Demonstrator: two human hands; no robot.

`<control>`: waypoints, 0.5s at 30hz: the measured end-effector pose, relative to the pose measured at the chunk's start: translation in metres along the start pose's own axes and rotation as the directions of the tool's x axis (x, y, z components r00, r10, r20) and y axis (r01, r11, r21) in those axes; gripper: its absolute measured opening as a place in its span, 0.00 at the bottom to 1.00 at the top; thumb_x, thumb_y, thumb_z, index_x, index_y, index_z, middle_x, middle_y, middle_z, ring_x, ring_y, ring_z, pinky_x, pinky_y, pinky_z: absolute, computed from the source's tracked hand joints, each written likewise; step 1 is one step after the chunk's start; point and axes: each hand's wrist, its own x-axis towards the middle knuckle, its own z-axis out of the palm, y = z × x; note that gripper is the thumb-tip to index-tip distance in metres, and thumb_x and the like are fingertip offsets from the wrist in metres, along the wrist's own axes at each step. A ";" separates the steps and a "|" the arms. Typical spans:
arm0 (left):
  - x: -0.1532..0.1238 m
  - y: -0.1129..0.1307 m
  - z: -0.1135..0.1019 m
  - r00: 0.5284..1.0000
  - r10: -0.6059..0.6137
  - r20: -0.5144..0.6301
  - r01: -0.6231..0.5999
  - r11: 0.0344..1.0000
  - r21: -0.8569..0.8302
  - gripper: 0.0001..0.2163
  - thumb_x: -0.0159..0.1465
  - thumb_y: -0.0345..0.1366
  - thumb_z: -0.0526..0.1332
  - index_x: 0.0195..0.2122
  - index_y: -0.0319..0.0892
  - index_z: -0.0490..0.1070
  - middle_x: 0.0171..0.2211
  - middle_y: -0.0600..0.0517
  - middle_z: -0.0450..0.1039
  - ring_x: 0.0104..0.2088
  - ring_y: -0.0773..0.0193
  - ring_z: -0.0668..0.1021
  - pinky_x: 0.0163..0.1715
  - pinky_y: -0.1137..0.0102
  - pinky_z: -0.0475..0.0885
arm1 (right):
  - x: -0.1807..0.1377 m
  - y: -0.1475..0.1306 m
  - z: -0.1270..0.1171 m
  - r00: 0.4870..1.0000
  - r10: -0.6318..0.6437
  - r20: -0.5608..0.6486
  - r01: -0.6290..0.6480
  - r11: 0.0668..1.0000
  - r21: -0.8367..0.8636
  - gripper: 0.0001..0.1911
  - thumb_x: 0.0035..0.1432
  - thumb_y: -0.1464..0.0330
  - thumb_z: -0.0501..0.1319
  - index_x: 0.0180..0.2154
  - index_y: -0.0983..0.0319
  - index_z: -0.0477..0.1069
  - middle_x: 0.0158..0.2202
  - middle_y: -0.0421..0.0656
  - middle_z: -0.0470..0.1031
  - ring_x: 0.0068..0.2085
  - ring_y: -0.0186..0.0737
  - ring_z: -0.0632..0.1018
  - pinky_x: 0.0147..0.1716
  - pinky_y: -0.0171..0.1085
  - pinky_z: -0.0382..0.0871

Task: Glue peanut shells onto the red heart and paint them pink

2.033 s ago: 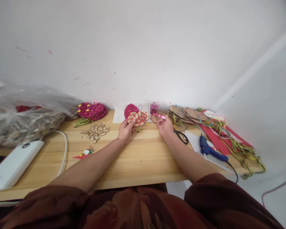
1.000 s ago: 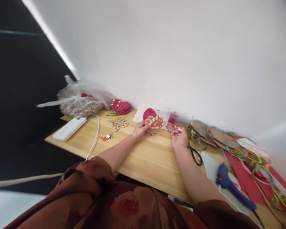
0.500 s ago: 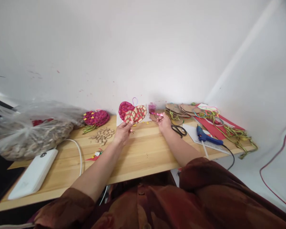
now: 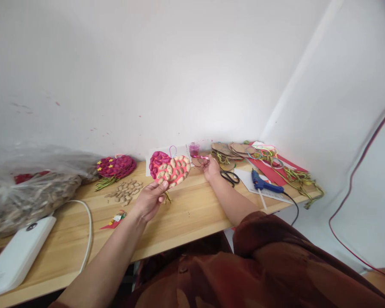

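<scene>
My left hand (image 4: 150, 199) grips the lower edge of a red heart-shaped craft piece (image 4: 169, 167) covered with peanut shells, part of them painted magenta, and holds it up above the wooden table (image 4: 186, 214). My right hand (image 4: 211, 167) rests further back on the table, fingers pinched on a thin pink brush (image 4: 201, 157). A small cup of magenta paint (image 4: 194, 149) stands just behind the brush.
A pile of loose peanut shells (image 4: 125, 190) and finished magenta pieces (image 4: 115, 166) lie at left, with a plastic bag of shells (image 4: 28, 188) and a white box (image 4: 16, 256). Black scissors (image 4: 228, 176), a blue glue gun (image 4: 265, 185), cardboard cut-outs (image 4: 234, 149) and coloured cords (image 4: 295, 175) fill the right.
My left hand has lifted the heart piece off the table and drawn it toward me. My right hand stays by the paint cup with the brush. My head turned left, then back.
</scene>
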 end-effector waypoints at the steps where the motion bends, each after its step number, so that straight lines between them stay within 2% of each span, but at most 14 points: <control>1: -0.002 0.001 -0.001 1.000 0.018 0.002 -0.018 1.000 0.024 0.12 0.44 0.30 0.81 0.29 0.39 0.83 0.31 0.47 0.80 0.22 0.73 0.72 0.12 0.81 0.58 | 0.001 0.000 0.000 1.000 0.003 0.000 -0.003 1.000 0.001 0.21 0.69 0.59 0.64 0.58 0.61 0.71 0.58 0.49 0.75 0.54 0.47 0.79 0.52 0.51 0.79; 2: -0.004 0.002 -0.001 1.000 0.028 -0.001 -0.028 0.998 0.048 0.13 0.42 0.31 0.82 0.27 0.39 0.83 0.28 0.49 0.78 0.19 0.76 0.67 0.12 0.81 0.58 | 0.001 0.000 0.000 1.000 0.006 -0.001 -0.006 1.000 0.003 0.21 0.69 0.59 0.64 0.58 0.61 0.71 0.58 0.49 0.75 0.54 0.47 0.79 0.52 0.51 0.79; 4: -0.011 0.002 0.000 1.000 0.008 0.021 -0.010 0.996 0.093 0.15 0.38 0.31 0.83 0.26 0.39 0.83 0.26 0.50 0.77 0.18 0.78 0.64 0.12 0.81 0.57 | 0.002 0.000 0.000 1.000 0.012 -0.002 -0.012 1.000 0.003 0.21 0.69 0.59 0.64 0.58 0.61 0.71 0.58 0.49 0.75 0.54 0.47 0.79 0.52 0.51 0.79; 10: -0.036 -0.012 0.009 0.980 -0.160 0.114 0.145 0.981 0.130 0.19 0.36 0.41 0.85 0.28 0.43 0.85 0.31 0.45 0.81 0.28 0.65 0.78 0.18 0.79 0.65 | 0.001 -0.002 0.001 1.000 0.022 0.008 -0.022 1.000 -0.004 0.21 0.69 0.59 0.64 0.58 0.61 0.71 0.58 0.49 0.75 0.54 0.46 0.79 0.52 0.51 0.79; 15: -0.041 -0.020 0.016 0.976 -0.173 0.132 0.146 0.970 0.194 0.19 0.34 0.40 0.86 0.25 0.40 0.84 0.26 0.49 0.78 0.21 0.75 0.67 0.16 0.79 0.61 | -0.002 -0.003 0.002 0.999 0.030 0.014 -0.030 0.999 -0.030 0.20 0.69 0.59 0.63 0.58 0.60 0.72 0.58 0.49 0.75 0.54 0.46 0.79 0.53 0.50 0.79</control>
